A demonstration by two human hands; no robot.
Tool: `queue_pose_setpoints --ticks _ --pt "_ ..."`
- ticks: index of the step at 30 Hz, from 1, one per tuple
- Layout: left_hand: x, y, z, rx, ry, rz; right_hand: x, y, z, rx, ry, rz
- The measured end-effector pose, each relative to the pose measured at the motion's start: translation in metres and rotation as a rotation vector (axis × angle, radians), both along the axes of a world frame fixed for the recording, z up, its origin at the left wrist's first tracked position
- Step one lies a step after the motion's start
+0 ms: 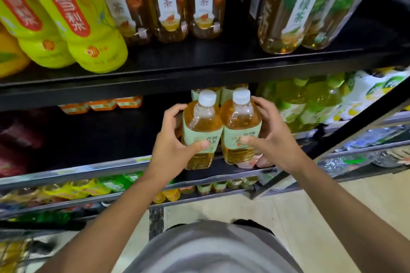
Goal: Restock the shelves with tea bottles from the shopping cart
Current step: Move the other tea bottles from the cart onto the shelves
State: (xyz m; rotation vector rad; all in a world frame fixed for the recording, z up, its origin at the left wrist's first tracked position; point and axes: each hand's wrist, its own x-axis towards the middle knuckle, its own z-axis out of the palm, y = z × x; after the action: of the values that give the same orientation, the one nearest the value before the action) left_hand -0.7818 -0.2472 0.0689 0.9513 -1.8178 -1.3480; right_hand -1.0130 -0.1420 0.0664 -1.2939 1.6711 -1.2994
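Placement step, frame centre: my left hand grips the left tea bottle, my right hand the right tea bottle. Next: slide both back on the shelf.

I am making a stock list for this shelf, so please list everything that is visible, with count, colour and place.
held tea bottles: two, amber, white caps, pale green labels, middle shelf front
same bottles behind: at least two, partly hidden
yellow bottles: two, top shelf left
brown tea bottles: three, top shelf centre
green-label bottles: two, top shelf right
green bottles: several, middle shelf right
shelf: black
left hand: grip on left bottle
right hand: grip on right bottle
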Motion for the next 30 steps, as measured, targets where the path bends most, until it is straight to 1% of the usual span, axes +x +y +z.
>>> queue_pose_setpoints --ticks 3,8,13,18,22,30 --pt "-0.011 -0.004 0.004 -0.021 0.01 0.037 -0.001 -0.005 -0.001 -0.078 -0.026 -0.056" --pt "-0.025 -0.012 0.005 -0.103 0.032 0.056 -0.011 -0.014 -0.003 -0.163 -0.001 -0.088" --pt "-0.032 -0.016 -0.02 -0.191 0.039 0.106 -0.019 -0.019 -0.021 -0.25 0.073 -0.093" --pt "-0.037 -0.015 -0.051 -0.233 0.01 0.146 -0.027 -0.025 -0.053 -0.245 0.1 -0.082" --pt "-0.038 -0.012 -0.071 -0.222 -0.034 0.164 -0.028 -0.026 -0.068 -0.207 0.089 -0.045" --pt "-0.047 -0.017 -0.075 -0.177 -0.085 0.172 -0.04 -0.035 -0.067 -0.095 0.03 0.006"
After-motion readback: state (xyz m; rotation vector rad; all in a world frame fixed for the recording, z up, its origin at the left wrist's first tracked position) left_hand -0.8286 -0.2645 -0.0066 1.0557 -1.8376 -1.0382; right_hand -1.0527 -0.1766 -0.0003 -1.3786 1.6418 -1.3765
